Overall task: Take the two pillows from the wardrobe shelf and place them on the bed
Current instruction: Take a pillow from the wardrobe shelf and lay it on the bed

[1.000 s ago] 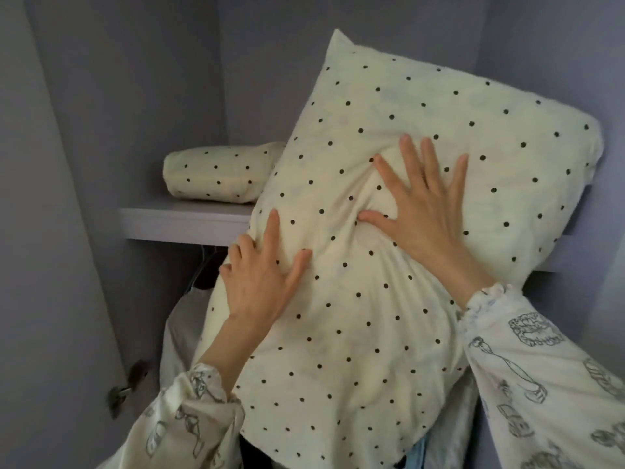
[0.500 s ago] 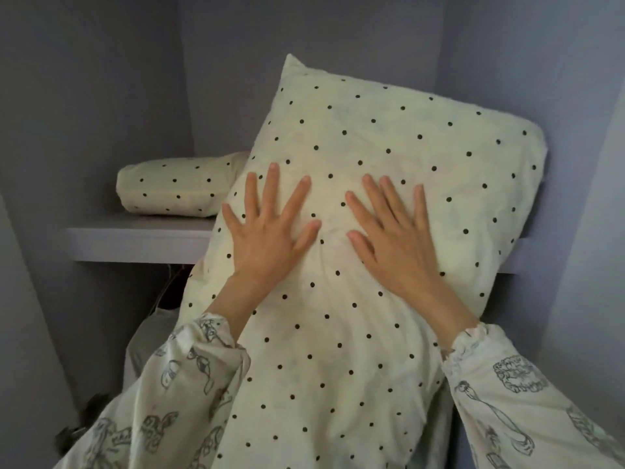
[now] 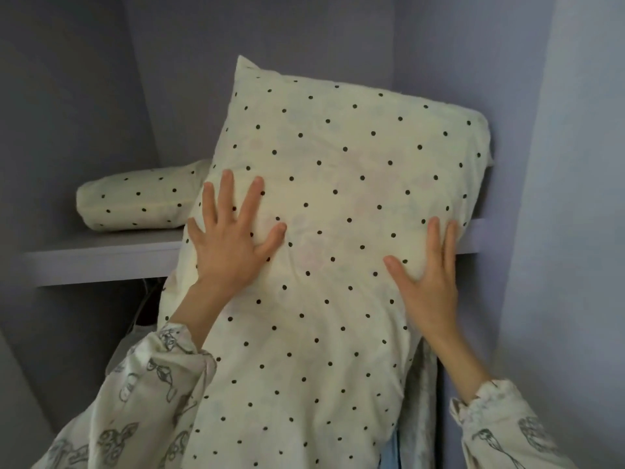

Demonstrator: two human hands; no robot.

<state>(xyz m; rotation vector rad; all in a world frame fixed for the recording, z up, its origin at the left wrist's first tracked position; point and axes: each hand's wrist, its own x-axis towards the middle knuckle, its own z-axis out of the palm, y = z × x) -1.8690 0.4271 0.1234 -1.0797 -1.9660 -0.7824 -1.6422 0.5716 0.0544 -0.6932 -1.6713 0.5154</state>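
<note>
A large cream pillow with black dots (image 3: 338, 170) leans tilted over the front edge of the wardrobe shelf (image 3: 101, 262), its upper part against the back right corner and its lower end hanging below the shelf. My left hand (image 3: 230, 245) lies flat on its left side with fingers spread. My right hand (image 3: 427, 279) presses flat on its right side near the shelf edge. A second, smaller dotted pillow (image 3: 138, 201) lies flat on the shelf at the left, partly hidden behind the big one.
Grey-violet wardrobe walls close in on the left, back and right (image 3: 575, 198). Below the shelf hang clothes (image 3: 422, 401), light fabric and a blue piece, behind the pillow's lower end.
My right hand has slid from the pillow's middle out to its right side. My left hand stayed on the left side. The pillow holds about the same tilt.
</note>
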